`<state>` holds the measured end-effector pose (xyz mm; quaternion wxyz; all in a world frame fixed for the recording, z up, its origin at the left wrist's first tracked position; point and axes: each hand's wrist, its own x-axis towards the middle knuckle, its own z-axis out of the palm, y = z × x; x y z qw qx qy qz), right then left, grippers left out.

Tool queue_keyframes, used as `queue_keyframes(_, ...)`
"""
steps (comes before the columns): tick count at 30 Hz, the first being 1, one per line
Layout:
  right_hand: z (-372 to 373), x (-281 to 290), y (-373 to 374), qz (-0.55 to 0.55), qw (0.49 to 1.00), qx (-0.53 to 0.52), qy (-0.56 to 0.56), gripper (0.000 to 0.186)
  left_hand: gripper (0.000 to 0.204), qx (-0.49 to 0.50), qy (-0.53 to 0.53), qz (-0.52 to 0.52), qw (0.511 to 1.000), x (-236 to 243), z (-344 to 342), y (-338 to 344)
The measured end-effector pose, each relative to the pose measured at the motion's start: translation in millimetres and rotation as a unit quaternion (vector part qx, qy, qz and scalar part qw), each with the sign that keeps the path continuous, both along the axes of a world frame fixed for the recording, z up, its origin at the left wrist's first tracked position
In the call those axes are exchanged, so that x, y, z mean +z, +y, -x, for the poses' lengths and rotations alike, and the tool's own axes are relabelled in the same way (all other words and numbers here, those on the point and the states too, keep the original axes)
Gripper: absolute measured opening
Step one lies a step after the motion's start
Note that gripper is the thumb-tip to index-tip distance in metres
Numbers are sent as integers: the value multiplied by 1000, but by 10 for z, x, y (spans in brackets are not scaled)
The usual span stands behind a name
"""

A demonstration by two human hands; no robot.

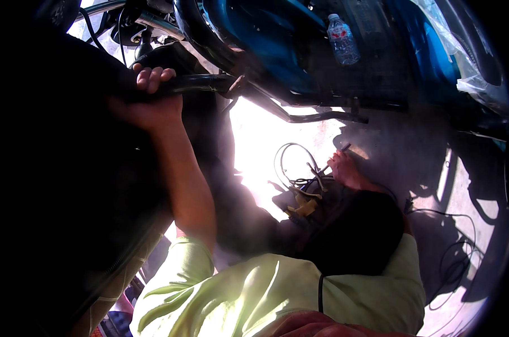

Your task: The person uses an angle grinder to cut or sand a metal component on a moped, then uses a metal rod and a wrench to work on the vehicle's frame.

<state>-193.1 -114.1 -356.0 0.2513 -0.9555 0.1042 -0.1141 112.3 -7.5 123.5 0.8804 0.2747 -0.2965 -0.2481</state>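
My left hand (152, 92) is closed around a black bar (201, 83) of a blue two-wheeler (260, 39), with my bare forearm reaching up from a pale yellow-green sleeve (181, 253). My right hand (344, 168) sits lower right at a tangle of thin black wires (293, 165) with yellowish connectors (304, 208). Its fingers pinch a thin dark piece (345, 148); I cannot tell whether that is a tool or a wire end. A dark rounded shape (358, 230) hides my right wrist.
A clear water bottle (342, 39) lies in the vehicle's blue body. A black tube (322, 117) runs under it. Clear plastic sheeting (471, 73) hangs at the right. A thin cable (454, 253) loops on the sunlit ground. Deep shadow fills the left side.
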Motion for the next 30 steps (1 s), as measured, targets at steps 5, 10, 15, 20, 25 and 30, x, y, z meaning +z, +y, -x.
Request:
queue_keyframes(5,78,66,-81,74,989,68,107,19,80,-16,1,12,1000,-69,-52,25)
queue_keyframes(10,308,37,-59,133,985,91,66,15,80,-31,-10,20,999,-47,-1,17)
queue_keyframes(15,516,204,-81,129,985,41,106,14,75,-69,-11,30,997,-111,-99,-1)
queue_keyframes(20,716,677,-123,58,968,-130,208,13,77,-42,-15,31,999,-120,-71,13)
queue_keyframes(25,1006,1207,-300,13,968,-229,102,12,77,-41,-2,37,998,-107,-40,-1)
queue_keyframes(30,1374,1255,-382,-143,942,-269,-138,11,78,-42,5,40,998,-130,-57,-27)
